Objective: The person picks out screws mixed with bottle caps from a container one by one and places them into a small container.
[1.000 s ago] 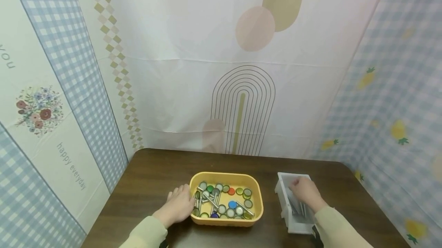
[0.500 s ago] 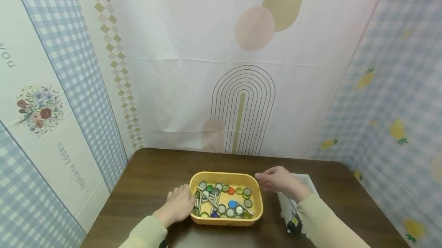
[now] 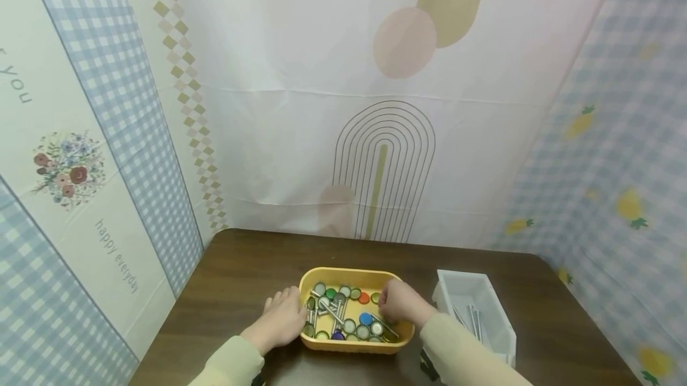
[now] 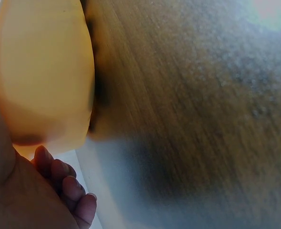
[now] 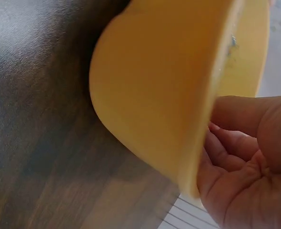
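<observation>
A yellow plastic tub (image 3: 351,346) stands on the table, with loose bottle caps (image 3: 365,318) and silver bolts (image 3: 333,314) mixed inside it. My left hand (image 3: 281,317) rests against its left side; in the left wrist view the fingers (image 4: 74,188) lie loosely bent beside the tub wall (image 4: 45,71). Over the right rim reaches my right hand (image 3: 401,302), low among the caps near a bolt. From the right wrist, its fingers (image 5: 233,145) are bent at the rim and the tips are hidden behind the tub wall (image 5: 150,81); I cannot tell whether they hold anything.
To the right sits a white plastic box (image 3: 507,329) with several long bolts (image 3: 475,321) in it. The right sleeve (image 3: 456,347) passes in front of its near left side. Patterned cloth (image 3: 290,153) hangs behind the brown table (image 3: 257,255).
My right hand has moved left from inside the white box, across the gap, and down into the yellow tub. The left hand has stayed at the tub's left side. The head view shifted slightly.
</observation>
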Action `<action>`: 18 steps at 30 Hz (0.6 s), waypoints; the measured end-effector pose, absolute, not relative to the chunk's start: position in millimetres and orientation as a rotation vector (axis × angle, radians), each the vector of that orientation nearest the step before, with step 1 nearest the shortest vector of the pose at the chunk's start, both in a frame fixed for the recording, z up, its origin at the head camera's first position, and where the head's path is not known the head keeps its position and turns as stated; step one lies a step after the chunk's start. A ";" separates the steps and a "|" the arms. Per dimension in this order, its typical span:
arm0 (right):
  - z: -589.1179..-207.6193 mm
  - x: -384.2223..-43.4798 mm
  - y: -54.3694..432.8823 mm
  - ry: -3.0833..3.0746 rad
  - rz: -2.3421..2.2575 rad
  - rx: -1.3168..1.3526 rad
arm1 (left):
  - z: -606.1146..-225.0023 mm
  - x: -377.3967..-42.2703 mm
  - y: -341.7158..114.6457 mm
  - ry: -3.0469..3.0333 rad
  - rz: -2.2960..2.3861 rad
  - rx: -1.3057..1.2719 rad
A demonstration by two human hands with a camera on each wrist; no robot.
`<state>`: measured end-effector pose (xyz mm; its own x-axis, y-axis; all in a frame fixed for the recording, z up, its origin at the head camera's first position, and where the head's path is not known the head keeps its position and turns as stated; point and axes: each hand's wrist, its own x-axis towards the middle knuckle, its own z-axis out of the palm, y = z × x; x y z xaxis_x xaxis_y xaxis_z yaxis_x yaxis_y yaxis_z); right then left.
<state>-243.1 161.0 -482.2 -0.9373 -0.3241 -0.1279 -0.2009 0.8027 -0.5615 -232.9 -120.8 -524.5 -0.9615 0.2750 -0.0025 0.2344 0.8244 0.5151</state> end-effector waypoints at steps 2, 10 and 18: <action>-484.3 -242.1 158.3 2.800 -0.776 -0.429 | -524.3 -233.1 -120.5 2.928 0.809 0.411; -493.3 -240.3 149.3 2.877 -0.539 -0.461 | -525.4 -233.9 -119.3 2.924 0.802 0.403; -500.7 -238.1 145.5 2.933 -0.446 -0.526 | -525.9 -234.0 -119.0 2.933 0.814 0.406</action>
